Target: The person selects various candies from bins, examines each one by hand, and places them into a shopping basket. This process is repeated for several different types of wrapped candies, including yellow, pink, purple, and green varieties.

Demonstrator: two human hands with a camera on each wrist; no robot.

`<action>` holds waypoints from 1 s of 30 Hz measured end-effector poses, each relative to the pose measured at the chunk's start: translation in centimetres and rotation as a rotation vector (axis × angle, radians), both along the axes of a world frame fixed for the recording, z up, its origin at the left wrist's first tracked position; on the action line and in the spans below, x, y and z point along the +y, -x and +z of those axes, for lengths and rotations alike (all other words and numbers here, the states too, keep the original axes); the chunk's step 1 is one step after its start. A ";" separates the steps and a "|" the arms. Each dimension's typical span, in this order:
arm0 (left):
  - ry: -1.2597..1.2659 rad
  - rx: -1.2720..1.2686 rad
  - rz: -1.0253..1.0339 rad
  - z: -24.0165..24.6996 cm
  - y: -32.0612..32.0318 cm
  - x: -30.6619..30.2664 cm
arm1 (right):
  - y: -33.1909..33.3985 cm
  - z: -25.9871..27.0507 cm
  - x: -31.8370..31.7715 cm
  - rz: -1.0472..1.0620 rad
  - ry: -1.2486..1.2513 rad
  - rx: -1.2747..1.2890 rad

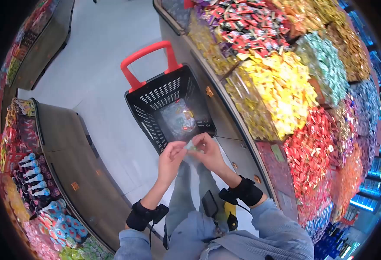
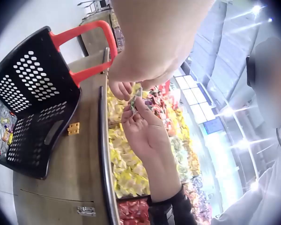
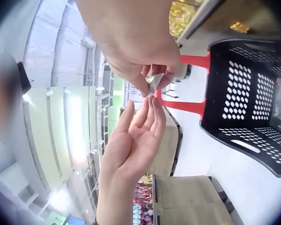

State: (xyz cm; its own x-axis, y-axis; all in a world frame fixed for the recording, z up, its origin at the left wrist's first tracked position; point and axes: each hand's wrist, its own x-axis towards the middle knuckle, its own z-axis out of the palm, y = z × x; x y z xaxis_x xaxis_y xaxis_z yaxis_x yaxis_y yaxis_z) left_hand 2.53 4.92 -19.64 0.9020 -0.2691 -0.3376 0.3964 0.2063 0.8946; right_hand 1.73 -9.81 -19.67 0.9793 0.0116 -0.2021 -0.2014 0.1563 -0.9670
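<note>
My right hand (image 1: 208, 151) pinches a small wrapped candy (image 3: 154, 82) between thumb and fingers; its wrapper looks whitish with some green. My left hand (image 3: 133, 145) faces it palm up in the right wrist view, fingers fairly straight, thumb apart and fingertips right at the wrapper. Both hands meet over the near rim of a black shopping basket (image 1: 132, 104) with a red handle (image 1: 145, 54). Inside the basket lies a clear plastic bag (image 1: 175, 115) with some colourful pieces in it.
Bins heaped with yellow (image 1: 281, 86) and red wrapped candies (image 1: 309, 149) rise on the right above a wooden counter (image 1: 242, 130). Another counter (image 1: 69, 143) with packaged sweets runs along the left. Pale floor (image 1: 108, 108) lies between them.
</note>
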 end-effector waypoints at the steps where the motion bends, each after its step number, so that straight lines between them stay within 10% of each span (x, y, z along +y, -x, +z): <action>1: 0.012 0.028 -0.047 0.8 0.5 -0.4 | 0.8 1.4 -0.4 -0.003 0.011 -0.035; 10: 0.028 -0.070 -0.302 7.3 4.7 -5.1 | 8.3 9.2 -6.3 0.044 0.211 -0.075; 30: 0.233 -0.118 -0.519 18.8 17.9 -20.5 | 26.6 19.3 -20.9 -0.137 -0.206 -0.174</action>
